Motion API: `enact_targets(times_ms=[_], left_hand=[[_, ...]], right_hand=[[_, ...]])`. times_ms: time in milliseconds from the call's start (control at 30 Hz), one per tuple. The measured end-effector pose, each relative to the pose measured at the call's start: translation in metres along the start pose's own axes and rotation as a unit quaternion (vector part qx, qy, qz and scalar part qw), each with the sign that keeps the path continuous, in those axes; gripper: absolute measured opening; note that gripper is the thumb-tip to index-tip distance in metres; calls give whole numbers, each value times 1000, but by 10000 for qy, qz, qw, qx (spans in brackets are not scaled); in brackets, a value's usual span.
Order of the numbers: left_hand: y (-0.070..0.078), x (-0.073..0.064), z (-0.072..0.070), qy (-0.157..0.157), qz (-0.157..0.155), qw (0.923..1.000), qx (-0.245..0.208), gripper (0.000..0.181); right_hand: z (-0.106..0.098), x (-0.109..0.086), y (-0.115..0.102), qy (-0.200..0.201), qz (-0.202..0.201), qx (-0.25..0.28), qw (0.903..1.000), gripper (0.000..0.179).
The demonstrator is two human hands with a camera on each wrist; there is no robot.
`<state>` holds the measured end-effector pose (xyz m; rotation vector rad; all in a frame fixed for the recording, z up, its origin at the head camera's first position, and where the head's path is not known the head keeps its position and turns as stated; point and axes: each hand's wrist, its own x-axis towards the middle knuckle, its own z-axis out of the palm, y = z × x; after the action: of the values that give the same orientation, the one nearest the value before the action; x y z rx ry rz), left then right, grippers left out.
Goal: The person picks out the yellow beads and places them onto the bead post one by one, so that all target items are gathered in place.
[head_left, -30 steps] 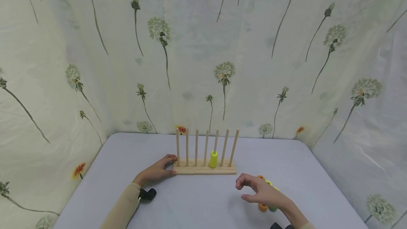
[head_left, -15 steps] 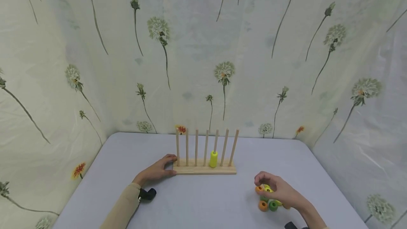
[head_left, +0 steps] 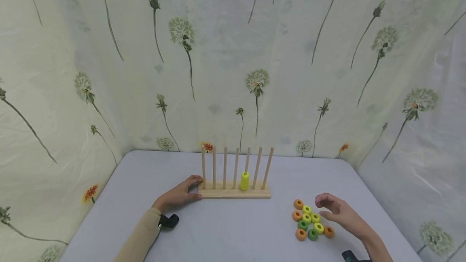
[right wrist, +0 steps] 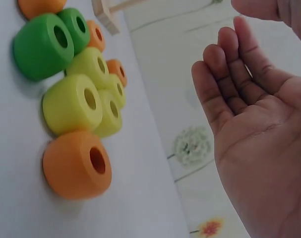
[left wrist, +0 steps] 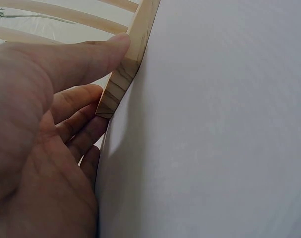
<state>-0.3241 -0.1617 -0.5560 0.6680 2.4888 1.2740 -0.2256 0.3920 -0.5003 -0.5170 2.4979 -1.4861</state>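
Note:
A wooden peg rack (head_left: 218,194) with several upright pegs stands near the middle of the table. Yellow beads (head_left: 244,182) sit low on one peg, right of centre. My left hand (head_left: 178,195) grips the left end of the rack's base; in the left wrist view the thumb lies along one side of the wood, fingertips at the other. To the right lies a loose cluster of orange, green and yellow beads (head_left: 306,218). Just right of that cluster hovers my right hand (head_left: 342,214), fingers loosely bent and apart from the thumb, holding nothing. An orange bead (right wrist: 78,164) is nearest in the right wrist view.
The white-covered table (head_left: 233,233) has rounded back corners. A curtain with printed dandelions (head_left: 218,51) hangs behind and along both sides. Black wrist devices, such as the left one (head_left: 169,221), sit at each wrist.
My right hand has moved right, from beside the rack, across the loose beads to their far side, uncovering them. My left hand and the rack have stayed put.

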Motion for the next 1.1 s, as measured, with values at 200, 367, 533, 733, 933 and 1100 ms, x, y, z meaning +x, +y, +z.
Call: enact_targets(times_ms=[200, 367, 533, 733, 933, 1100], left_hand=[[-2, 1, 0, -17, -22, 10000, -27, 64], [-3, 1, 1, -12, -4, 10000, -32, 64], [-3, 2, 1, -6, -10, 10000, -37, 65], [-3, 1, 1, -19, 34, 10000, -36, 65], [-2, 0, 0, -21, 131, 9999, 51, 66], [-2, 0, 0, -19, 121, 9999, 40, 65]], right_hand=[[-7, -3, 8, 30, 308, 107, 9995, 43], [-10, -3, 18, 16, 509, 201, 9985, 45], [-9, 1, 28, -44, 778, 291, 9965, 49], [-6, 4, 40, -41, 1064, 236, 9940, 51], [-5, 7, 52, -138, 1105, 246, 9935, 53], [-3, 10, 55, -92, 1216, 110, 9925, 53]])
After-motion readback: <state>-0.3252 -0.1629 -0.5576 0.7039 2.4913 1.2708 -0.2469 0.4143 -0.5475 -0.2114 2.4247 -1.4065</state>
